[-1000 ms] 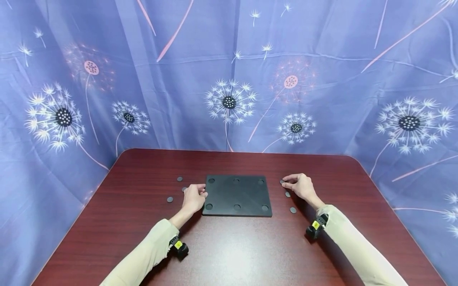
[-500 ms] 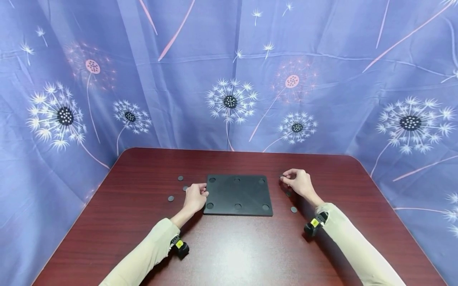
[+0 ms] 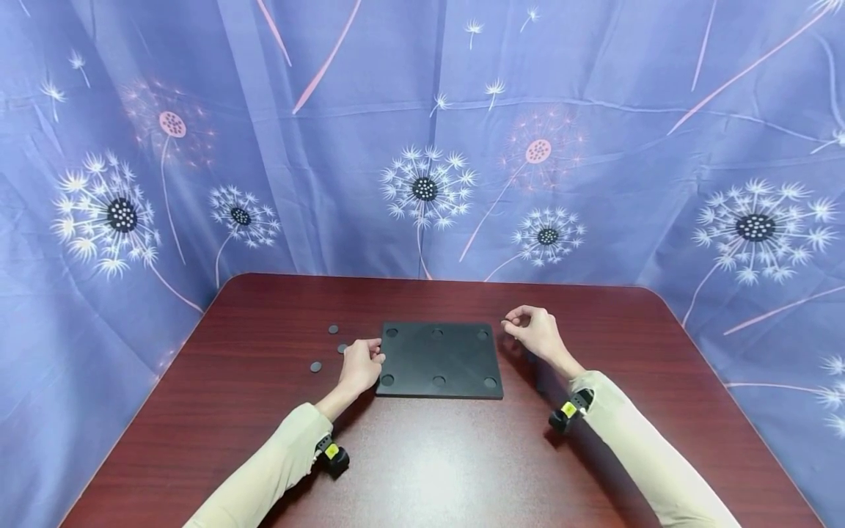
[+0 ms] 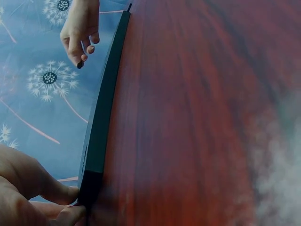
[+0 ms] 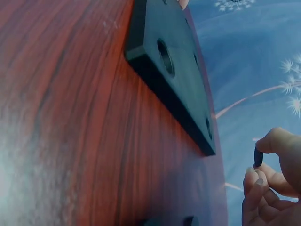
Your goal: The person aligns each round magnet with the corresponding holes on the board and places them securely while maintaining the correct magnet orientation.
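Note:
A flat black board (image 3: 436,359) with round recesses along its far and near edges lies on the table. At its left edge my left hand (image 3: 359,367) grips the side, thumb and fingertips against the rim in the left wrist view. Past the far right corner, my right hand (image 3: 538,334) is raised above the table. It pinches a small dark disc (image 5: 258,157) between thumb and fingertips, held on edge in the right wrist view. The recesses visible in the head view hold no discs.
Three grey discs, including a near one (image 3: 315,367), lie left of the board. Below the right hand, further discs such as this dark one (image 5: 190,221) are partly hidden. A patterned blue curtain (image 3: 317,169) hangs behind the red-brown table (image 3: 277,308).
My right hand has lifted the disc from the table right of the board and moved left with it toward the far right corner. The left hand stays at the board's edge.

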Demonstrator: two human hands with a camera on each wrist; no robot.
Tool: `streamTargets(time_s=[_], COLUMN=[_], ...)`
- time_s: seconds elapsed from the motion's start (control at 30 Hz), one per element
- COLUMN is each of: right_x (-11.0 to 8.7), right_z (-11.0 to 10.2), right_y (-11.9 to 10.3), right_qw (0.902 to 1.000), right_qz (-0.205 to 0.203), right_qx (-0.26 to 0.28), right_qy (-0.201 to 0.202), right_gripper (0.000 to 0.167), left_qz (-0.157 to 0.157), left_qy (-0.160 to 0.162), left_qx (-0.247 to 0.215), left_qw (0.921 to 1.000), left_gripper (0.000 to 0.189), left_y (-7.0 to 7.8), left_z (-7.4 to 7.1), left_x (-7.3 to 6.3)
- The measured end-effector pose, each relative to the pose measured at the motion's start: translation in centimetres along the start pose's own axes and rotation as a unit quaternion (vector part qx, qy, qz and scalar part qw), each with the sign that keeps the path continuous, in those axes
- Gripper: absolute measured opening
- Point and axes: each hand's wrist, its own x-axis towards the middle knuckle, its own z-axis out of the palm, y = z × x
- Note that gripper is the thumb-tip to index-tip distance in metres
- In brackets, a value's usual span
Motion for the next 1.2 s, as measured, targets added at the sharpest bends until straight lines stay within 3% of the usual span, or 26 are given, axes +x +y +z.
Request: streamTargets(time_s=[0.5, 1.2], right_x=[0.5, 1.6], right_z=[2.0, 4.8], right_y=[-2.6, -4.8], right_qw=[0.9991, 0.9972], right_qz=[-0.016, -0.020], right_qx=[0.032, 0.036], right_qy=[-0.025, -0.063], right_gripper=[0.015, 0.016], left_qz=[0.009, 0.031], left_qy=[-0.002, -0.004], left_qx=[0.005, 0.033], left_qw=[0.9999, 0.9990], left_gripper=[0.035, 0.036], left_y=[0.1, 0.2], left_z=[0.1, 0.2], left_x=[-0.2, -0.3])
